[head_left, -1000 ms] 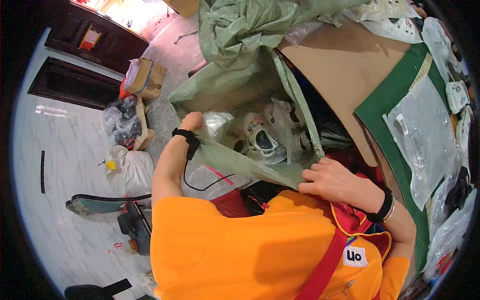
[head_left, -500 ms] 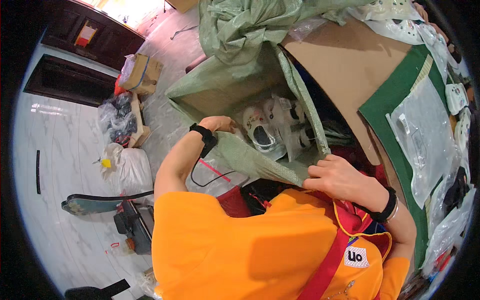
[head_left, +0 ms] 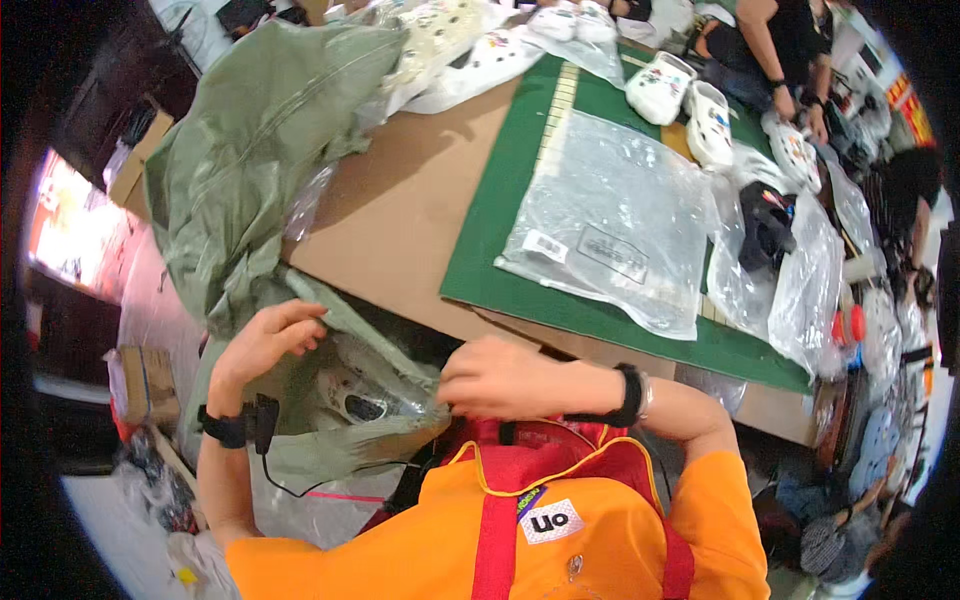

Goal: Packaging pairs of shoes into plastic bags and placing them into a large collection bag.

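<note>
A green woven sack (head_left: 330, 455) gapes in front of me, with clog-style shoes (head_left: 360, 400) in clear plastic bags visible inside. My left hand (head_left: 270, 340) hovers over the sack's left side, fingers apart and holding nothing. With curled fingers, my right hand (head_left: 500, 378) grips the rim at the sack's right corner; the fingertips are partly hidden. Loose sack material (head_left: 270, 150) rises in folds beyond my left hand and lies over the table's edge.
The brown table (head_left: 410, 190) carries a green mat (head_left: 485, 230) with a flat clear plastic bag (head_left: 610, 220). White clogs (head_left: 710, 125) stand farther back. Another person's hands (head_left: 800, 115) handle a clog at the far right. A cardboard box (head_left: 148, 385) sits on the floor at left.
My view has swung right, toward the table. My left hand has come off the sack's rim and its fingers have spread. My right hand stays at the rim's corner.
</note>
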Demonstrator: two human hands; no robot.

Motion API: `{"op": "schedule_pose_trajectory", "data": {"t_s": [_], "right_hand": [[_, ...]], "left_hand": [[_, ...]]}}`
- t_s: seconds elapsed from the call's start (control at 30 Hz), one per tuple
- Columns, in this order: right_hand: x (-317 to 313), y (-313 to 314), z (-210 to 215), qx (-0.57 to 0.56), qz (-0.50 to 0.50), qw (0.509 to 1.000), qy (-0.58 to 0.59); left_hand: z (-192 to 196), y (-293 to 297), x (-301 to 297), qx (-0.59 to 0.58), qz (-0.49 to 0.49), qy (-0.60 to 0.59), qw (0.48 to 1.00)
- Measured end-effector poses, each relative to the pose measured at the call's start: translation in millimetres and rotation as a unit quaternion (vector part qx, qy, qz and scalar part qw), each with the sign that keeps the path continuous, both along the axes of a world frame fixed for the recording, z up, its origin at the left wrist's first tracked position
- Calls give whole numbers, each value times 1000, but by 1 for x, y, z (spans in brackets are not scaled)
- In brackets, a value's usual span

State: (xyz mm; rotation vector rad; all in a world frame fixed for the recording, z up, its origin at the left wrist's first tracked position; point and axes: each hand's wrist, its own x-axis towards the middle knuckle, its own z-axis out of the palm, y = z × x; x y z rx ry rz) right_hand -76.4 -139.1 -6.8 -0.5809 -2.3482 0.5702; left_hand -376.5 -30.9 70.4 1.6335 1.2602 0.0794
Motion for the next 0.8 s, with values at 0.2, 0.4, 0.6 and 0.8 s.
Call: {"op": "schedule_pose_trajectory", "data": {"t_s": [0.2, 0.4, 0.6, 0.8], "right_hand": [[136, -25, -5, 7, -377, 913, -153], [194, -70, -43, -64, -509, 835, -199], [202, -72, -41, -61, -514, 837, -179], [219, -66, -23, -50, -557, 821, -119]], "left_hand": [[15, 51, 135, 188, -290, -4, 938], [-70, 51, 282, 433, -456, -65, 775], [-94, 43, 321, 457, -459, -3, 762], [-61, 53, 332, 424, -301, -128, 845]]}}
